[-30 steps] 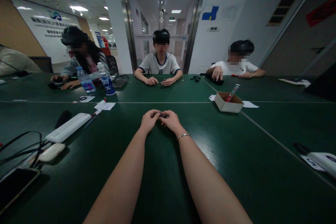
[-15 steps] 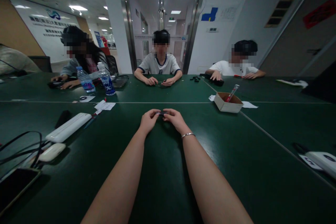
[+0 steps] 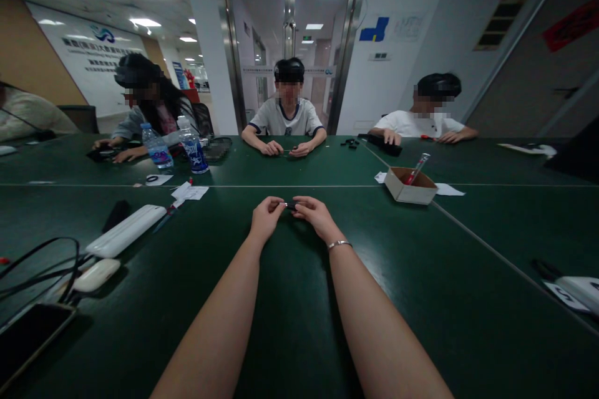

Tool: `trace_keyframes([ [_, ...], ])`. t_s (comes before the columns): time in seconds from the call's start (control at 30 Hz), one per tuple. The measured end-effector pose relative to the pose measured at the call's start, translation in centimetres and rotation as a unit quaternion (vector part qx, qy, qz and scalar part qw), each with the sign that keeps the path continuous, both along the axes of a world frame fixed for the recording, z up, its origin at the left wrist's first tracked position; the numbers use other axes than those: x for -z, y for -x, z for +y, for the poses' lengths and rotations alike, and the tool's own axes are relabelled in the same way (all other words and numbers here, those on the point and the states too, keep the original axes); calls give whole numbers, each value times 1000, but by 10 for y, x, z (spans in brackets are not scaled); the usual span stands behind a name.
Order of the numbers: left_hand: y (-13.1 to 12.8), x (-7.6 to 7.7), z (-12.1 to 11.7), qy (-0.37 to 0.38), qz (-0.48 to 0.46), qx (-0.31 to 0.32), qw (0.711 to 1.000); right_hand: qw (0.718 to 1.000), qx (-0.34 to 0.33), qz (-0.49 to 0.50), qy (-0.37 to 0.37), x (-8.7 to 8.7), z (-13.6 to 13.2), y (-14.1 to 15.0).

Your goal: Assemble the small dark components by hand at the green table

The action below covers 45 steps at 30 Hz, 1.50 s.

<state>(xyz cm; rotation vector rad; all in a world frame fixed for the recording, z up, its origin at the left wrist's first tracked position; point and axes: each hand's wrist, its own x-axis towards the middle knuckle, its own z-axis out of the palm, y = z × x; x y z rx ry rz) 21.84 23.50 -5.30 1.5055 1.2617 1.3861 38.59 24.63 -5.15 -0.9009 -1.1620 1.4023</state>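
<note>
Between my two hands is a small, slim black object (image 3: 291,206) with a bright, silvery end towards the left. It is too small to tell its kind. The fingertips of my left hand (image 3: 266,218) are pinched at the silvery end. My right hand (image 3: 317,217), with a silver bracelet at its wrist, pinches the black end between thumb and fingers. Both hands are just above the green table (image 3: 294,280), and the fingers cover part of the object.
An open cardboard box (image 3: 409,192) with a red-and-clear tube stands ahead right. Two water bottles (image 3: 193,148) stand ahead left. A white power bank (image 3: 126,230), a cream case (image 3: 97,275) and a phone (image 3: 35,336) lie at left. Three people with headsets sit across the table.
The small black object now shows a bright silvery end between my fingertips, where it looked dark before. My hands have barely moved. The whole view has shifted slightly.
</note>
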Motion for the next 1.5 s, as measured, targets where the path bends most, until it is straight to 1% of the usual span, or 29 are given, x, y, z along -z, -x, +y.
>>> trace_keyframes([
  [0.17,0,4,2,8,-24,7,1000,1000,-5,-2,-4,1,0,-1],
  [0.33,1,6,4,11,-7,3,1000,1000,-9,6,-6,1,-1,-2],
  [0.57,-1,0,0,33,-21,-3,999,1000,-12,3,-5,0,-2,-1],
  [0.8,0,-2,-1,36,-2,-5,999,1000,-19,10,-8,-3,-4,-2],
  [1.03,-1,-7,-5,51,18,-24,998,1000,-21,4,-20,-1,-4,-2],
  [1.3,1,-1,0,49,33,-35,998,999,-27,4,-29,2,-2,-4],
  [1.5,-1,2,2,26,-11,-19,999,999,-26,23,-14,3,0,-3],
])
